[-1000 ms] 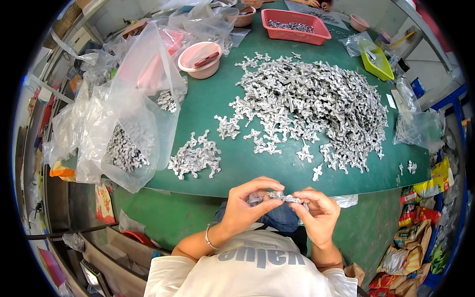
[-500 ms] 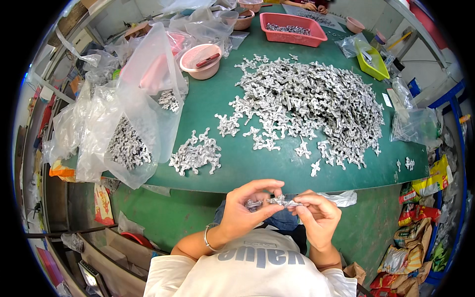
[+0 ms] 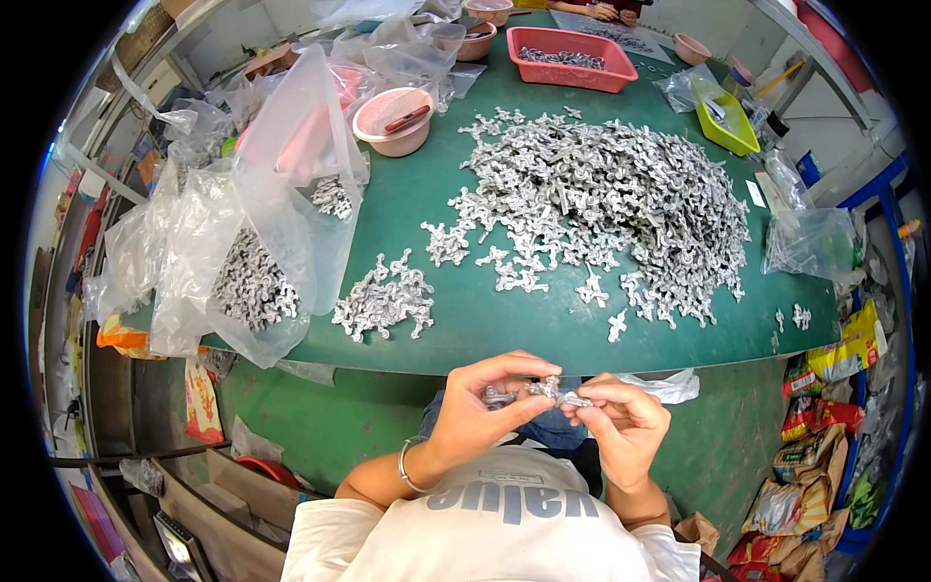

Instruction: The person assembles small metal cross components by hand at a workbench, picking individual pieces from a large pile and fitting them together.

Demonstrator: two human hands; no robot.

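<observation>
The left hand [image 3: 480,407] and right hand [image 3: 621,427] are still pinching one small metal piece [image 3: 548,391] between them, just below the green bench [image 3: 485,330] edge. Nothing much has moved.

I am in a small workshop — a place where tiny parts get sorted by hand. My green table [image 3: 485,320] has a big heap of little silver metal pieces [image 3: 601,204] at 12 o'clock, full clear bags [image 3: 242,262] at 10 o'clock — and a red tray [image 3: 572,60] far off at 12.
</observation>
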